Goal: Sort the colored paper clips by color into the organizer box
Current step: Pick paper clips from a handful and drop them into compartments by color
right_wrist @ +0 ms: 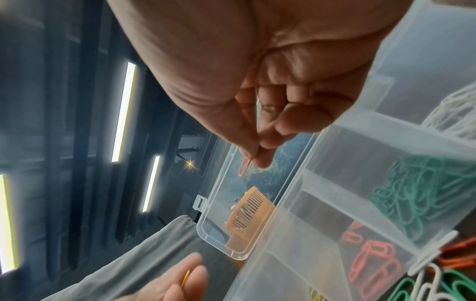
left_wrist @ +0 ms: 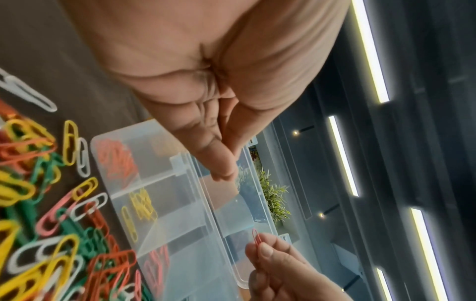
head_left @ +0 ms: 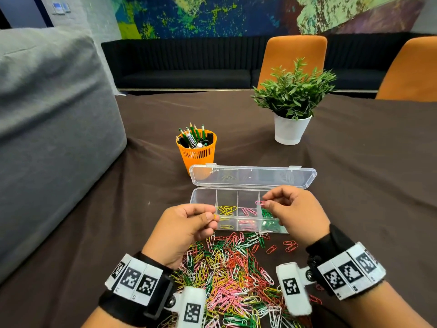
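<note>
A clear organizer box (head_left: 203,196) lies open on the table, its lid (head_left: 253,176) tilted back. Its compartments hold yellow clips (head_left: 227,210), pink clips (head_left: 248,211) and green clips (head_left: 268,214). My left hand (head_left: 186,223) pinches a yellow clip (head_left: 215,216) at the box's front left, over the yellow compartment's edge. My right hand (head_left: 293,209) pinches a pink clip (head_left: 259,202) above the pink compartment; the same pink clip (right_wrist: 244,168) shows in the right wrist view, and the pink clip (left_wrist: 256,237) in the left wrist view. A mixed pile of clips (head_left: 231,275) lies in front of the box.
An orange pen cup (head_left: 197,151) full of pencils stands just behind the box's left end. A potted plant (head_left: 292,102) sits farther back right. A grey cushion (head_left: 47,129) fills the left side. Orange chairs (head_left: 293,58) stand beyond the table (head_left: 366,174).
</note>
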